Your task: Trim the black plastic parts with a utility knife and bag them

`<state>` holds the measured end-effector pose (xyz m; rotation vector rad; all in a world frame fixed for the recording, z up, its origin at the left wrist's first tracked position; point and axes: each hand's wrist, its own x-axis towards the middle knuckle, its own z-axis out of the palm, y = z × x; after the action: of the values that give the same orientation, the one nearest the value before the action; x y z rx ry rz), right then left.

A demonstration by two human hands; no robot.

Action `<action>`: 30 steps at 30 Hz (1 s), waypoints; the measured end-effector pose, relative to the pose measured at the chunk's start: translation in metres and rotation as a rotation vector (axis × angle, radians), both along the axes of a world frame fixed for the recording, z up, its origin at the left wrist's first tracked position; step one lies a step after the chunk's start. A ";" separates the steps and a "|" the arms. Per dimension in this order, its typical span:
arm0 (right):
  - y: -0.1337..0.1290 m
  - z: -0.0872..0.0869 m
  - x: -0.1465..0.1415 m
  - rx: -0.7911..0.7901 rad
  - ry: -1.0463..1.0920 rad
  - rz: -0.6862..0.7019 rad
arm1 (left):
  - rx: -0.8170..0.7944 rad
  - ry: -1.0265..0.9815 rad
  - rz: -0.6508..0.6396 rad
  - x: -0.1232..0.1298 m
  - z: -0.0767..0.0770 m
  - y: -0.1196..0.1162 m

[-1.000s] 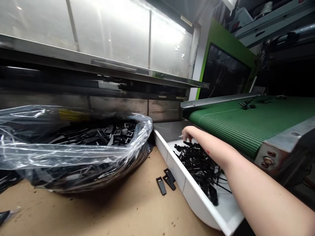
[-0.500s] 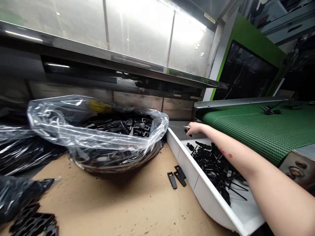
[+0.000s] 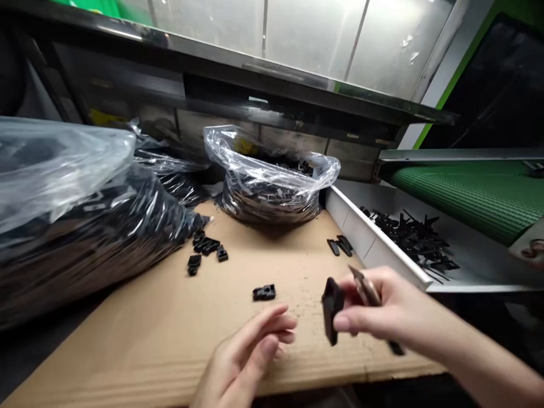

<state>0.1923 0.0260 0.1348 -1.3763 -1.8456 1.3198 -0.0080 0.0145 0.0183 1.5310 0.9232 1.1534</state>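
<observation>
My right hand (image 3: pixel 374 306) holds a black plastic part (image 3: pixel 332 310) upright between thumb and fingers, and a pointed metal tool (image 3: pixel 366 288) is gripped in the same hand. My left hand (image 3: pixel 255 354) is to its left, with its fingers loosely curved and nothing in them. Beyond my left hand a small black piece (image 3: pixel 264 292) lies on the cardboard (image 3: pixel 161 328). Several black pieces (image 3: pixel 207 245) lie farther back on the left, and a few flat black parts (image 3: pixel 334 247) rest beside the white tray wall.
A clear bag (image 3: pixel 272 190) of black parts stands at the back, and a larger bag (image 3: pixel 85 226) fills the left. On the right, a white tray (image 3: pixel 393 255) holds a heap of black parts (image 3: pixel 416 235) below a green conveyor belt (image 3: pixel 467 190).
My right hand has come back from the tray's far end to above the cardboard's near edge. My left hand has entered the view. The camera has turned left.
</observation>
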 end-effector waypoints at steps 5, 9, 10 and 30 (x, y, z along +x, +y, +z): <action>-0.036 -0.061 -0.019 -0.036 0.276 0.000 | -0.165 -0.118 -0.178 0.024 0.013 -0.014; -0.046 -0.083 -0.002 0.147 -0.111 -0.216 | 0.258 0.286 0.161 0.025 0.001 -0.018; -0.046 -0.087 0.003 0.168 -0.177 -0.242 | 0.351 0.384 0.200 0.026 -0.003 -0.019; -0.041 -0.125 0.006 0.650 -0.618 -0.187 | 0.672 0.710 0.353 0.042 -0.029 -0.015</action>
<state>0.1982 -0.0151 0.0096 -1.6083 -2.1707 0.1358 0.0335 -0.0010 -0.0107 2.4925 1.3977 1.2528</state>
